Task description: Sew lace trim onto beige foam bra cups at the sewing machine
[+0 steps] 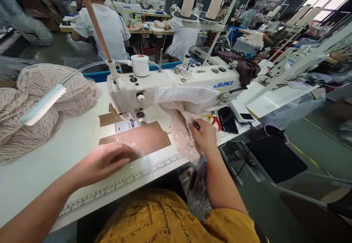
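Note:
My left hand (pixel 108 160) rests low over the brown sheet (pixel 151 136) on the sewing machine bed, its fingers loosely curved and thumb apart, holding nothing that I can see. Closed around dark thread snips (pixel 195 124), my right hand (pixel 205 136) is to the right of the needle area. The snips' tips point up and to the left. Beneath and beside that hand, pale pink lace fabric (pixel 183 135) bunches up and hangs over the table's front edge. The white sewing machine (pixel 148 85) stands ahead, its presser foot (pixel 132 123) above the bed with no fabric visible under it.
Piles of beige lace (pixel 68 92) lie at the left under a lit lamp (pixel 44 105). Red-and-yellow-handled scissors (pixel 216 122) and a black phone (pixel 227 120) are to the right. A ruler strip (pixel 132 180) runs along the front edge. People sew beyond.

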The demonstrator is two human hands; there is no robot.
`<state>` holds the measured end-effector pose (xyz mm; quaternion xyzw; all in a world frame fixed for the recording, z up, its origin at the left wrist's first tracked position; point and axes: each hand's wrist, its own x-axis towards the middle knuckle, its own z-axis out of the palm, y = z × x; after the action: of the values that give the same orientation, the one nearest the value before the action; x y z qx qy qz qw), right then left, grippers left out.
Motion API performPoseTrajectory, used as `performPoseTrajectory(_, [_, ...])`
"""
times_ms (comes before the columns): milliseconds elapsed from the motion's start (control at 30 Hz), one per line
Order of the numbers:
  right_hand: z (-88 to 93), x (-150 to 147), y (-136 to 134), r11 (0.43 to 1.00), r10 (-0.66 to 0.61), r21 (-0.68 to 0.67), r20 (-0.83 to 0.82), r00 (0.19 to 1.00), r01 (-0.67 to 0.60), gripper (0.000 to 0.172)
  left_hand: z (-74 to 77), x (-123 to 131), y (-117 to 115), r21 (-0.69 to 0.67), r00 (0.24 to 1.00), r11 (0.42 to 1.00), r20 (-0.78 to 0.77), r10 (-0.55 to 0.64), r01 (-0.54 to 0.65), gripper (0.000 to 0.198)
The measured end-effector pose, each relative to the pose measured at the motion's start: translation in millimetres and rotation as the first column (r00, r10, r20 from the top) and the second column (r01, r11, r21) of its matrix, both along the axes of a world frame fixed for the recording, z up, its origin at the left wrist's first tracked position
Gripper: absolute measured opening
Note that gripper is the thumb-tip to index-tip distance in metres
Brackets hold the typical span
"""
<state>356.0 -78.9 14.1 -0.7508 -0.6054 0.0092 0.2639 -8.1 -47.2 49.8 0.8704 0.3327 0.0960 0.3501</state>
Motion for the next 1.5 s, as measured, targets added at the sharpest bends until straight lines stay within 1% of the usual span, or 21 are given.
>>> performPoseTrajectory(133, [5.1,11.2,-2.6,0.974,0.021,0.226,-0.173,0.985,0.019,0.021,-1.5,55.8,2.8,-0.256,0.990,0.967,0.141,0.022,0.015,0.029])
performPoseTrajectory(233, [7.0,16.8,-3.3,0.939,0.062,0.344,-0.190,0.980,0.008,0.018,-7.6,94.0,7.6,-0.493,0.960,0.869,0.262,0.104,0.040,0.035])
performPoseTrajectory(333, [3.2,14.7,-5.0,0.932,0.237,0.324,-0.206,0.950,-0.162,0.011,-13.0,129.5,14.2,-0.682,0.903,0.729,0.346,0.256,0.055,0.039])
performPoseTrajectory(400, [-2.5,9.8,-6.4,0.900,0.400,0.273,-0.202,0.894,-0.341,0.005,-16.1,150.9,19.6,-0.740,0.862,0.671,0.364,0.353,0.038,0.043])
performPoseTrajectory(500, [-11.7,1.5,-7.3,0.820,0.566,0.202,-0.149,0.810,-0.536,0.009,-22.0,177.4,30.1,-0.709,0.814,0.702,0.372,0.447,-0.061,0.049])
performPoseTrajectory(600, [-16.0,-3.3,-7.9,0.790,0.607,0.142,-0.045,0.793,-0.596,0.009,-30.5,194.7,43.9,-0.588,0.855,0.781,0.277,0.439,-0.211,0.047])
performPoseTrajectory(667, [-14.7,-1.9,-8.7,0.772,0.631,0.102,-0.007,0.776,-0.627,0.009,-37.0,199.8,53.1,-0.453,0.909,0.848,0.165,0.384,-0.276,0.040])
performPoseTrajectory(733, [-10.9,4.0,-9.4,0.768,0.638,0.109,-0.049,0.769,-0.630,0.006,-43.4,200.3,59.9,-0.347,0.937,0.892,0.087,0.340,-0.291,0.034])
performPoseTrajectory(767, [-8.7,8.5,-9.3,0.794,0.606,0.123,-0.080,0.791,-0.596,0.007,-46.3,199.3,61.9,-0.322,0.944,0.903,0.070,0.323,-0.285,0.033])
performPoseTrajectory(833, [-4.7,18.7,-7.7,0.886,0.462,0.098,-0.110,0.880,-0.453,0.022,-51.1,196.2,62.7,-0.320,0.948,0.908,0.077,0.310,-0.271,0.036])
performPoseTrajectory(900, [-2.5,28.0,-4.0,0.954,0.296,-0.042,-0.047,0.954,-0.298,0.028,-54.2,193.5,60.6,-0.289,0.949,0.920,0.093,0.300,-0.263,0.036])
performPoseTrajectory(967, [-1.4,35.1,1.0,0.959,0.227,-0.183,0.045,0.973,-0.216,0.018,-55.5,192.2,58.0,-0.226,0.954,0.940,0.100,0.283,-0.255,0.033])
performPoseTrajectory(1000, [-0.5,38.0,3.4,0.961,0.207,-0.202,0.071,0.976,-0.189,0.014,-55.5,192.1,57.1,-0.189,0.958,0.950,0.098,0.271,-0.249,0.031])
performPoseTrajectory(1033, [1.1,40.7,5.5,0.971,0.178,-0.174,0.085,0.980,-0.161,0.013,-55.1,192.1,56.6,-0.157,0.961,0.957,0.091,0.260,-0.244,0.029])
performPoseTrajectory(1100, [7.7,45.5,7.7,0.997,0.083,-0.007,0.094,0.992,-0.083,0.013,-52.3,192.4,56.5,-0.124,0.968,0.965,0.065,0.241,-0.232,0.025])
performPoseTrajectory(1200, [24.6,47.0,4.3,0.953,-0.016,0.301,0.126,0.992,-0.023,0.011,-42.8,192.4,55.8,-0.144,0.966,0.960,0.070,0.250,-0.238,0.014])
performPoseTrajectory(1233, [30.5,44.3,1.5,0.927,-0.005,0.371,0.150,0.989,-0.052,0.010,-38.3,192.3,54.6,-0.193,0.956,0.950,0.115,0.270,-0.245,0.015])
performPoseTrajectory(1300, [39.5,33.2,-5.8,0.884,0.093,0.435,0.200,0.975,-0.173,0.008,-28.1,191.3,50.1,-0.399,0.907,0.896,0.274,0.321,-0.197,0.034])
performPoseTrajectory(1367, [42.5,16.9,-13.7,0.848,0.277,0.406,0.211,0.937,-0.342,0.012,-17.6,188.5,42.7,-0.615,0.827,0.789,0.438,0.351,-0.009,0.049])
performPoseTrajectory(1433, [39.4,1.0,-20.9,0.799,0.482,0.336,0.137,0.865,-0.499,0.015,-8.1,182.6,33.5,-0.693,0.763,0.705,0.535,0.362,0.151,0.044])
performPoseTrajectory(1500, [32.6,-9.3,-26.8,0.742,0.620,0.330,-0.005,0.785,-0.584,0.013,-0.3,172.5,24.1,-0.683,0.730,0.703,0.581,0.360,0.196,0.031])
